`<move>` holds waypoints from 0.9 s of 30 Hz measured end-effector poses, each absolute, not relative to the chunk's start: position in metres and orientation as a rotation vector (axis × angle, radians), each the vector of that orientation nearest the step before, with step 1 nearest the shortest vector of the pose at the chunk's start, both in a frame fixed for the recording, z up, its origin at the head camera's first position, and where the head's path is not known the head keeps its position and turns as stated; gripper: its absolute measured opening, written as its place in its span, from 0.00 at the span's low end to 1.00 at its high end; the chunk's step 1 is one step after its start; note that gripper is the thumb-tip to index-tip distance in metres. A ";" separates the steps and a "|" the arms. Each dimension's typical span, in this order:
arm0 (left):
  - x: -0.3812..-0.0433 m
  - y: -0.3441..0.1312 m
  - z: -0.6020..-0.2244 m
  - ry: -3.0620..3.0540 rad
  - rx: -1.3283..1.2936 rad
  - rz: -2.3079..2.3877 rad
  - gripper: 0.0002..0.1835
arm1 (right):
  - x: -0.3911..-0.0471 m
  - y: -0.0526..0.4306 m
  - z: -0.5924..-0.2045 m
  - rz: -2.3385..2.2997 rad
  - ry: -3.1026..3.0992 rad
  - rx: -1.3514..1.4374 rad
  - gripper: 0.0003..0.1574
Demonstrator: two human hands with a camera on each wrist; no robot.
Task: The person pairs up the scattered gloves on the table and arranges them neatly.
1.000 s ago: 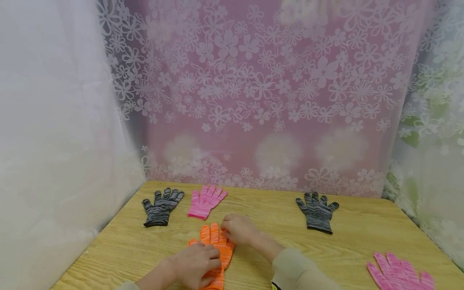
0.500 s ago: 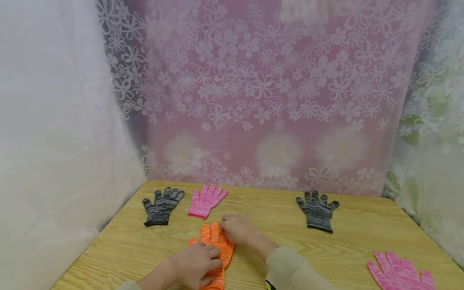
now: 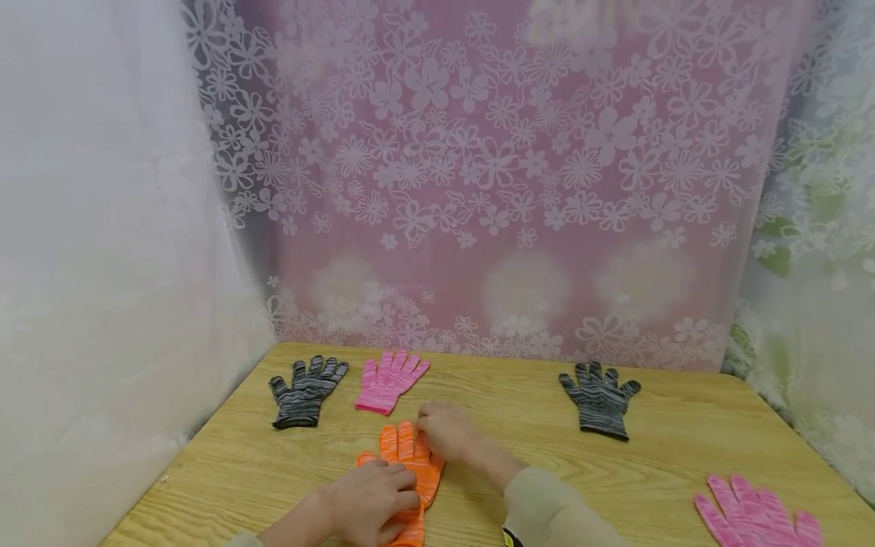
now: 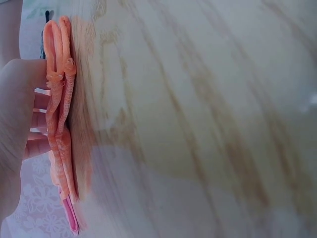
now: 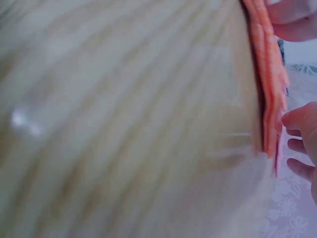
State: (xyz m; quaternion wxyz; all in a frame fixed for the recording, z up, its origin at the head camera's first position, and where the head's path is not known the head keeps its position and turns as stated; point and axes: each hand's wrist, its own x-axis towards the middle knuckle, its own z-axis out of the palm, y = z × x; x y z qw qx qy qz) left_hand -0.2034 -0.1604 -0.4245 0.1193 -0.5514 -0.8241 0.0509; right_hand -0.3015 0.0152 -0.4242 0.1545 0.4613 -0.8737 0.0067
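Observation:
An orange knitted glove [image 3: 427,479] lies flat on the wooden table, its fingers pointing away from me. Over its cuff and palm rests my left hand [image 3: 372,501], which hides part of it. In the left wrist view the fingertips of that hand [image 4: 17,114] touch the upper face of the glove [image 4: 62,144]. My right hand [image 3: 447,433] is at the glove's right-hand fingers and covers their tips. The right wrist view has the thumb and fingers of this hand [image 5: 304,139] loosely bent, right at the glove's edge [image 5: 270,84].
Toward the back left lie a grey-black striped glove [image 3: 301,399] and a pink glove [image 3: 386,387]. Another grey-black glove [image 3: 601,406] is at the back right. A second pink glove [image 3: 755,516] lies at the front right. Flowered curtains [image 3: 506,190] surround the wooden table [image 3: 513,380].
My right forearm and sleeve have shifted slightly left. Both hands otherwise stay at the orange glove, and the gloves lie as before.

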 end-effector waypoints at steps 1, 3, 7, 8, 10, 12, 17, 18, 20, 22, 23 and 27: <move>-0.203 -0.160 -0.425 -2.408 -1.614 0.144 0.10 | -0.302 0.017 -0.423 0.039 -2.499 1.333 0.06; -0.203 -0.160 -0.425 -2.406 -1.619 0.135 0.10 | -0.301 0.021 -0.419 0.059 -2.477 1.369 0.05; -0.203 -0.161 -0.426 -2.397 -1.617 0.125 0.10 | -0.296 0.026 -0.416 0.016 -2.438 1.486 0.06; -0.203 -0.161 -0.426 -2.398 -1.616 0.125 0.10 | -0.294 0.027 -0.416 -0.006 -2.427 1.515 0.06; -0.203 -0.161 -0.425 -2.395 -1.611 0.123 0.10 | -0.292 0.029 -0.417 -0.040 -2.424 1.552 0.07; -0.203 -0.160 -0.425 -2.394 -1.609 0.120 0.09 | -0.290 0.030 -0.419 -0.044 -2.447 1.555 0.08; -0.202 -0.160 -0.424 -2.396 -1.605 0.123 0.08 | -0.288 0.031 -0.422 -0.036 -2.467 1.535 0.07; -0.202 -0.160 -0.424 -2.394 -1.605 0.123 0.08 | -0.288 0.031 -0.422 -0.048 -2.454 1.542 0.06; -0.202 -0.160 -0.425 -2.393 -1.606 0.125 0.09 | -0.288 0.032 -0.422 -0.083 -2.421 1.558 0.06; -0.202 -0.160 -0.424 -2.392 -1.606 0.128 0.09 | -0.288 0.032 -0.422 -0.106 -2.381 1.577 0.05; -0.202 -0.161 -0.424 -2.392 -1.606 0.129 0.09 | -0.288 0.032 -0.422 -0.118 -2.363 1.580 0.05; -0.202 -0.161 -0.424 -2.395 -1.603 0.146 0.09 | -0.289 0.034 -0.421 -0.149 -2.315 1.569 0.06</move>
